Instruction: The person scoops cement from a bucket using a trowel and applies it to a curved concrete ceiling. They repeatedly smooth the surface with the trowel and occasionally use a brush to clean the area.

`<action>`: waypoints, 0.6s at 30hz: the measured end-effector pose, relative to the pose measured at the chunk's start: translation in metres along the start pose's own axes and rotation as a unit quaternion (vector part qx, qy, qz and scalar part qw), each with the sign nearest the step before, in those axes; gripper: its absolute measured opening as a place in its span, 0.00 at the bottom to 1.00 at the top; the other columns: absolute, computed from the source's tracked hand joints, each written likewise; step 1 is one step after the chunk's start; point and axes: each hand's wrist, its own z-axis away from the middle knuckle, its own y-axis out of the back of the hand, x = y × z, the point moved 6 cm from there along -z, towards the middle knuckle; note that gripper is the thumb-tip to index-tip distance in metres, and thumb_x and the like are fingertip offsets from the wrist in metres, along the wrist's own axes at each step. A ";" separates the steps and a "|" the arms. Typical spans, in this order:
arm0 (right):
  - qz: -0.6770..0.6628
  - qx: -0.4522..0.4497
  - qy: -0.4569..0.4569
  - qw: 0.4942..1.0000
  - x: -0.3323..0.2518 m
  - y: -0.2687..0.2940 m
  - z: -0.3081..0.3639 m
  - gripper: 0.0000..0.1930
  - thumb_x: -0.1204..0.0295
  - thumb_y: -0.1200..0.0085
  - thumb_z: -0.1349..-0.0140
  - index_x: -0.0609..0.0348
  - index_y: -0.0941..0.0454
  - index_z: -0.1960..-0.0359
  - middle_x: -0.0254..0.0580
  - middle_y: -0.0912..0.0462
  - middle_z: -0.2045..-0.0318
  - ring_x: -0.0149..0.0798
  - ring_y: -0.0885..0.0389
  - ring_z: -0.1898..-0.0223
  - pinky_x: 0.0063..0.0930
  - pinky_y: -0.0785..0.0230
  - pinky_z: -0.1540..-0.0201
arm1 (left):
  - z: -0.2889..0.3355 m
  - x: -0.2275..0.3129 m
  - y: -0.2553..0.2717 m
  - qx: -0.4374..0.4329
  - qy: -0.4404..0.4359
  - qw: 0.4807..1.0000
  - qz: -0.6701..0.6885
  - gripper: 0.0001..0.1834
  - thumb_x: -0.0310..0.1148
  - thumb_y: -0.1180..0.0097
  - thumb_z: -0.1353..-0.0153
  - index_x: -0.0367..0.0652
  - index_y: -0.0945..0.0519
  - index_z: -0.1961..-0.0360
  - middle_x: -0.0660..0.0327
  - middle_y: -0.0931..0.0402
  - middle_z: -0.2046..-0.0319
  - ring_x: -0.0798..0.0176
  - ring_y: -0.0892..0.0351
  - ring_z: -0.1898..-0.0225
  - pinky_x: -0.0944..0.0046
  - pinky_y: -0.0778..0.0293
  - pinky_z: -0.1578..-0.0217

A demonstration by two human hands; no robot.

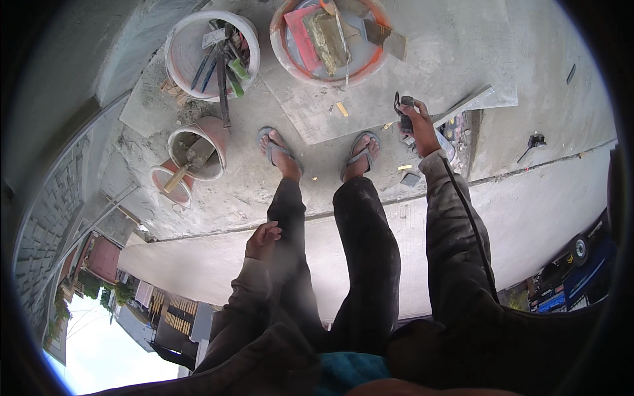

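My right hand is closed around a small black object with a loop strap, whose exact kind I cannot make out. It is raised at the right, over the concrete floor near a long straight bar. Beside my left leg hangs my left hand, its fingers loosely bent and partly apart, with nothing visible in it. Ahead of my sandalled feet stands a round tub with greyish water, a pink float, a worn sponge-like block and a flat blade.
A white bucket at the far left holds several hand tools. Nearer lie a tipped bucket with a trowel inside and a smaller pail. A black object lies at the right. A ledge edge runs below my feet.
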 end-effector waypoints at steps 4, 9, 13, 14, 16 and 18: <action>0.093 -0.199 0.050 0.974 -0.012 -0.152 0.075 0.30 0.59 0.36 0.41 0.57 0.31 0.40 0.43 0.20 0.57 0.33 0.20 0.59 0.28 0.26 0.55 | 0.006 -0.007 0.001 0.018 -0.012 0.997 0.079 0.23 0.40 0.45 0.33 0.33 0.23 0.44 0.55 0.19 0.56 0.63 0.20 0.58 0.65 0.24 0.52; 0.299 -0.110 0.205 0.926 -0.101 -0.306 0.083 0.42 0.45 0.35 0.47 0.62 0.32 0.38 0.58 0.23 0.48 0.53 0.19 0.50 0.39 0.27 0.46 | 0.007 -0.042 0.031 0.081 0.007 0.988 0.135 0.21 0.40 0.45 0.32 0.33 0.22 0.47 0.54 0.19 0.56 0.61 0.19 0.57 0.62 0.22 0.53; 0.428 -0.051 0.228 0.873 -0.146 -0.396 0.050 0.48 0.40 0.43 0.46 0.70 0.37 0.36 0.64 0.31 0.45 0.60 0.19 0.50 0.44 0.25 0.46 | 0.005 -0.068 0.068 0.124 0.033 0.971 0.200 0.19 0.39 0.46 0.31 0.33 0.21 0.49 0.54 0.19 0.58 0.62 0.19 0.56 0.63 0.22 0.54; 0.380 -0.012 0.273 0.884 -0.152 -0.401 0.026 0.46 0.39 0.43 0.45 0.66 0.35 0.36 0.65 0.29 0.46 0.62 0.21 0.48 0.44 0.26 0.45 | -0.002 -0.065 0.076 0.104 0.032 0.970 0.219 0.18 0.38 0.47 0.30 0.33 0.22 0.49 0.55 0.19 0.58 0.64 0.20 0.55 0.64 0.23 0.53; 0.349 0.082 0.318 0.878 -0.156 -0.420 0.037 0.40 0.41 0.40 0.43 0.61 0.30 0.40 0.58 0.27 0.47 0.61 0.23 0.48 0.47 0.26 0.46 | 0.003 -0.081 0.090 0.102 0.032 0.960 0.260 0.18 0.38 0.47 0.30 0.33 0.23 0.49 0.56 0.19 0.58 0.65 0.20 0.54 0.65 0.24 0.53; 0.414 0.124 0.488 0.758 -0.141 -0.461 0.055 0.37 0.44 0.36 0.46 0.58 0.29 0.43 0.53 0.28 0.49 0.58 0.23 0.49 0.50 0.26 0.50 | -0.002 -0.096 0.099 0.105 0.017 0.952 0.287 0.19 0.39 0.47 0.30 0.32 0.23 0.49 0.55 0.20 0.59 0.63 0.19 0.56 0.64 0.23 0.53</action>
